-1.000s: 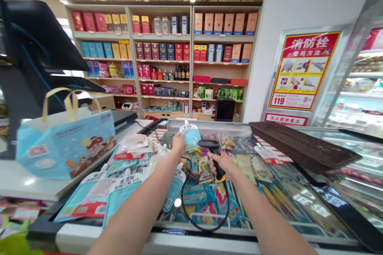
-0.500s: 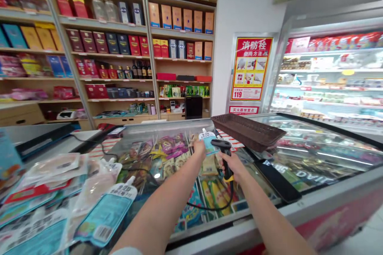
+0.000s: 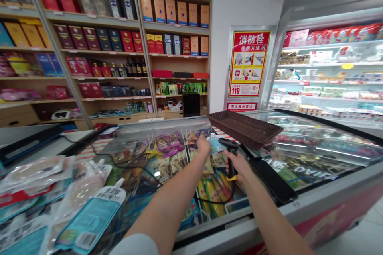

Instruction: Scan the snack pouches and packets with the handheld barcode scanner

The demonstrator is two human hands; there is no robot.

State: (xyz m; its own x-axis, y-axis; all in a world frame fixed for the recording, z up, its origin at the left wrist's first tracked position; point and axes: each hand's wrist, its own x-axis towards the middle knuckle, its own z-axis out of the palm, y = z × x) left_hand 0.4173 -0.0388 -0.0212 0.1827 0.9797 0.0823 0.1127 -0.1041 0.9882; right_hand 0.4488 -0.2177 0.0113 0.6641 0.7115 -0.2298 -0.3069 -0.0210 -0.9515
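Holding out a flat, light-blue-and-white plastic pouch with black lettering (image 3: 216, 146) in the left hand (image 3: 204, 144), pinching its left side, showing its printed face foreshortened. Gripping a black, pistol-shaped plastic scanner with yellow trim (image 3: 231, 146) by its handle in the right hand (image 3: 238, 164), pointing its head leftward, overlapping the pouch's right edge in view.

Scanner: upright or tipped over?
Upright. Held in the right hand, the scanner has its head on top and handle pointing down, the cable hanging below.
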